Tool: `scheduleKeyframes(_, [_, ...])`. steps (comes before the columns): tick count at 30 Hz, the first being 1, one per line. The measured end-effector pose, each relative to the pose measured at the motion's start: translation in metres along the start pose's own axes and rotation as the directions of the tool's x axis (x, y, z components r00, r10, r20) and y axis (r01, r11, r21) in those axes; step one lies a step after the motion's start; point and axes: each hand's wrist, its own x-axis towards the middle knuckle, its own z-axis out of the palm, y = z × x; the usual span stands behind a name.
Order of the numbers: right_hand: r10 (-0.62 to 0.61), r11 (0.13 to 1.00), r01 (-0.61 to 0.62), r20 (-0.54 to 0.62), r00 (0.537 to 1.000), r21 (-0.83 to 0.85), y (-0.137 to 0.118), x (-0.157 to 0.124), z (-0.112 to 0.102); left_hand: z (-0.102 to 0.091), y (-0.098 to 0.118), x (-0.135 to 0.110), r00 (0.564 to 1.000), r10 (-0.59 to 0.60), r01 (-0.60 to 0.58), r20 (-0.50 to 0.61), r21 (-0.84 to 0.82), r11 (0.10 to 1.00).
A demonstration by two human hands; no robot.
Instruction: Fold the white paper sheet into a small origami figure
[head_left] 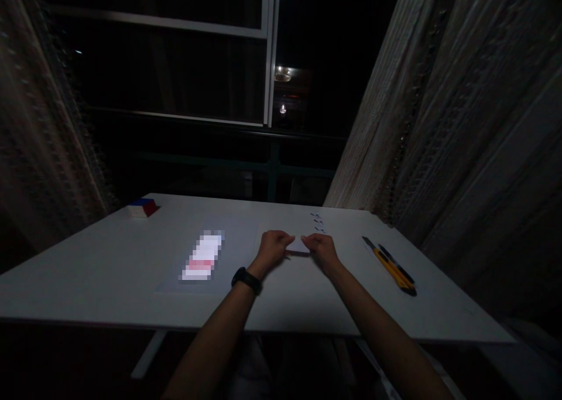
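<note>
My left hand (276,243), with a black watch (246,279) on its wrist, pinches one end of a small pale piece of paper (298,246). The other end sits between the thumb and fingers of my right hand (322,248). Both hands are closed, thumbs facing each other, low over the white table (302,297). Just beyond my right hand is a short column of small dark blue marks (318,221); the dim light hides whether they are ink or objects. To the right lie a yellow utility knife (390,268) and a dark pen (396,263), close together.
A lit, blurred-out phone-like screen (202,256) rests on a pale sheet (169,286) at the left. Toward the far left corner stands a blue, red and white block (143,207). Curtains (390,95) hang on both sides of a dark window (175,66) behind the table.
</note>
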Motion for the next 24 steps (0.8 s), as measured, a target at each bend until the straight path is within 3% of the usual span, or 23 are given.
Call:
scheduleKeyframes(8, [0.039, 0.997, -0.033, -0.086, 0.996, 0.068, -0.0028, 0.0010, -0.0032, 0.0050, -0.0039, 0.0004, 0.986, -0.106, 0.135, 0.126, -0.253, 0.958])
scheduleKeyframes(11, [0.027, 0.995, -0.017, -0.106, 0.994, 0.094, -0.0020, 0.0013, -0.0040, 0.0046, -0.0062, 0.0009, 0.981, -0.124, 0.159, 0.147, -0.249, 0.955])
scheduleKeyframes(16, [0.073, 0.978, -0.063, -0.041, 0.996, 0.200, -0.0005, 0.0010, -0.0027, 0.0032, -0.0011, -0.0004, 0.984, -0.139, 0.160, 0.113, -0.211, 0.964])
scheduleKeyframes(20, [0.101, 0.986, -0.092, -0.056, 0.993, 0.137, -0.0011, 0.0002, -0.0010, 0.0034, 0.0021, -0.0013, 0.990, -0.109, 0.125, 0.087, -0.201, 0.972])
scheduleKeyframes(24, [0.026, 0.999, -0.025, -0.098, 0.995, 0.021, -0.0025, -0.0005, -0.0004, 0.0039, -0.0015, -0.0006, 0.989, -0.092, 0.119, 0.115, -0.259, 0.958])
